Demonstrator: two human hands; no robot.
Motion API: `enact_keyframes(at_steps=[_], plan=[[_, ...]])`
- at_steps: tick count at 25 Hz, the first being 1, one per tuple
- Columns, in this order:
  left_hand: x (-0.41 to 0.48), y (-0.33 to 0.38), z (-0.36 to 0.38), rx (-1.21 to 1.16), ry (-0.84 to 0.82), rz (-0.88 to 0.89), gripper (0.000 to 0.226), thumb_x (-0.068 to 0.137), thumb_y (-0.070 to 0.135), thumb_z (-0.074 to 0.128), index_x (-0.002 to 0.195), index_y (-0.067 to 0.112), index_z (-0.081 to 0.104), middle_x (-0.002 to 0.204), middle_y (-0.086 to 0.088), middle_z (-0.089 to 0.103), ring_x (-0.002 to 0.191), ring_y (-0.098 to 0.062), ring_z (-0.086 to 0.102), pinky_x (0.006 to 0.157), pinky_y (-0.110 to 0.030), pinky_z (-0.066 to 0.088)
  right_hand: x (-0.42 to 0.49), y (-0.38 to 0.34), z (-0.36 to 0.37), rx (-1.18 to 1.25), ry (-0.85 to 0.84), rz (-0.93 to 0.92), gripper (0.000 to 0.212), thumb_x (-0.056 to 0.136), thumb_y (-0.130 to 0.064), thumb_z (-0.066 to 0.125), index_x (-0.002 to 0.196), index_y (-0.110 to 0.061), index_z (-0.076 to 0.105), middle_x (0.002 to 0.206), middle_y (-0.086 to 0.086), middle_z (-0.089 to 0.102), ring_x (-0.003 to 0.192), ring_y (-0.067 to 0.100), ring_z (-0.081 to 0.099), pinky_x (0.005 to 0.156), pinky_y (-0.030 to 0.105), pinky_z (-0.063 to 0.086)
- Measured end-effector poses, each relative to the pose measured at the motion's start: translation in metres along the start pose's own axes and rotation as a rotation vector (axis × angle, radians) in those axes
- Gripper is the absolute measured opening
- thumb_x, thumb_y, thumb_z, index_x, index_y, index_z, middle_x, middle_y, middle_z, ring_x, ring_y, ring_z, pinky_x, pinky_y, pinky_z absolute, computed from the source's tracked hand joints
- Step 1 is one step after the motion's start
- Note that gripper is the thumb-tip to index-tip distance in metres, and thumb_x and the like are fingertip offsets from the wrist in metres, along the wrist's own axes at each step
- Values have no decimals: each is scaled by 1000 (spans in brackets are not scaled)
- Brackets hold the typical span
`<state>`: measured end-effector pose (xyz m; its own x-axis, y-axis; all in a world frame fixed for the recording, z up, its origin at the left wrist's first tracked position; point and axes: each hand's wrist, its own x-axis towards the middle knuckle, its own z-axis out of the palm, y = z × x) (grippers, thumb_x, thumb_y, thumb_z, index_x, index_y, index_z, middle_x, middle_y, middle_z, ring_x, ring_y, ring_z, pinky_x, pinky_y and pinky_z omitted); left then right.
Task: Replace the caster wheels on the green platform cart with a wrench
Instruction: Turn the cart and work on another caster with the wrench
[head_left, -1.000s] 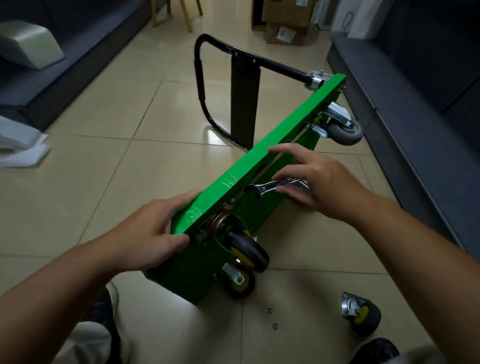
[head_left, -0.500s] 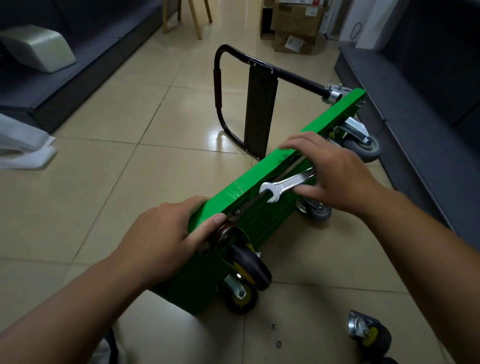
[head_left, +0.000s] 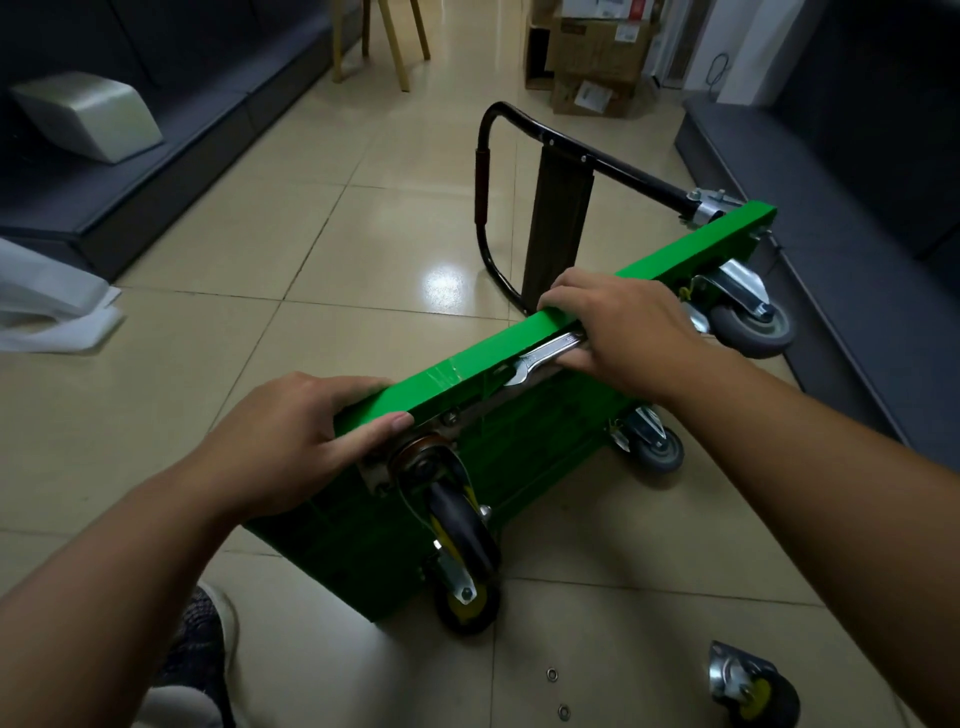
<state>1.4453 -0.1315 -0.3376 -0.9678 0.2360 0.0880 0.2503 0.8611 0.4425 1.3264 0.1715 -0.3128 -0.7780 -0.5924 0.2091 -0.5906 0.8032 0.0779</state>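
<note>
The green platform cart (head_left: 498, 343) stands on its long edge on the tiled floor, underside facing me, black handle (head_left: 524, 124) folded out behind. My left hand (head_left: 291, 436) grips the near top corner of the deck. My right hand (head_left: 623, 327) holds the silver wrench (head_left: 540, 358) against the top edge, its fingers curled over the rim. Two black-and-yellow casters (head_left: 460, 530) sit at the near end, two grey casters (head_left: 753, 322) at the far end.
A loose black-and-yellow caster (head_left: 748, 686) lies on the floor at lower right, with two small washers (head_left: 556, 691) beside it. Dark sofas line both sides. Cardboard boxes (head_left: 592, 57) and wooden chair legs stand at the far end. My shoe (head_left: 202, 639) is at lower left.
My right hand, still holding the wrench, has moved up onto the cart's top edge. My left hand has closed over the near corner. The view has shifted down and left.
</note>
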Motion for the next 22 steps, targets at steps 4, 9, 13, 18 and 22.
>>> enact_keyframes(at_steps=[4, 9, 13, 18, 22], plan=[[6, -5, -5, -19, -15, -12, 70, 80, 86, 38, 128, 44, 65, 99, 17, 76, 75, -1, 67, 63, -33, 57, -14, -1, 0, -15, 16, 27, 43, 81, -49, 75, 116, -27, 62, 112, -9, 59, 92, 22, 62, 66, 32, 41], [15, -8, -14, -22, -45, -2, 76, 74, 93, 37, 124, 45, 67, 93, 20, 75, 72, 5, 66, 59, -24, 55, -40, -1, 0, 8, 68, 100, 39, 78, -45, 78, 109, -27, 63, 105, -9, 60, 87, 22, 61, 62, 30, 35], [21, -8, -16, -5, -45, -5, 78, 72, 90, 38, 125, 42, 68, 95, 19, 75, 68, 6, 64, 54, -17, 49, -49, -3, 9, 94, 114, 169, 42, 72, -35, 85, 108, -24, 66, 104, -8, 62, 92, 21, 61, 65, 29, 36], [24, -13, -12, 92, -31, 7, 81, 75, 89, 32, 132, 42, 63, 114, 11, 74, 85, -10, 66, 69, -34, 58, -47, -7, 12, 91, 142, 204, 41, 72, -31, 84, 108, -20, 68, 102, -4, 63, 92, 23, 60, 65, 29, 35], [24, -13, -13, 124, -27, 1, 79, 78, 90, 28, 134, 45, 59, 111, 11, 75, 83, -12, 65, 66, -34, 57, -48, -11, 10, 83, 154, 222, 41, 72, -29, 83, 109, -19, 68, 102, -4, 62, 90, 22, 58, 64, 30, 39]])
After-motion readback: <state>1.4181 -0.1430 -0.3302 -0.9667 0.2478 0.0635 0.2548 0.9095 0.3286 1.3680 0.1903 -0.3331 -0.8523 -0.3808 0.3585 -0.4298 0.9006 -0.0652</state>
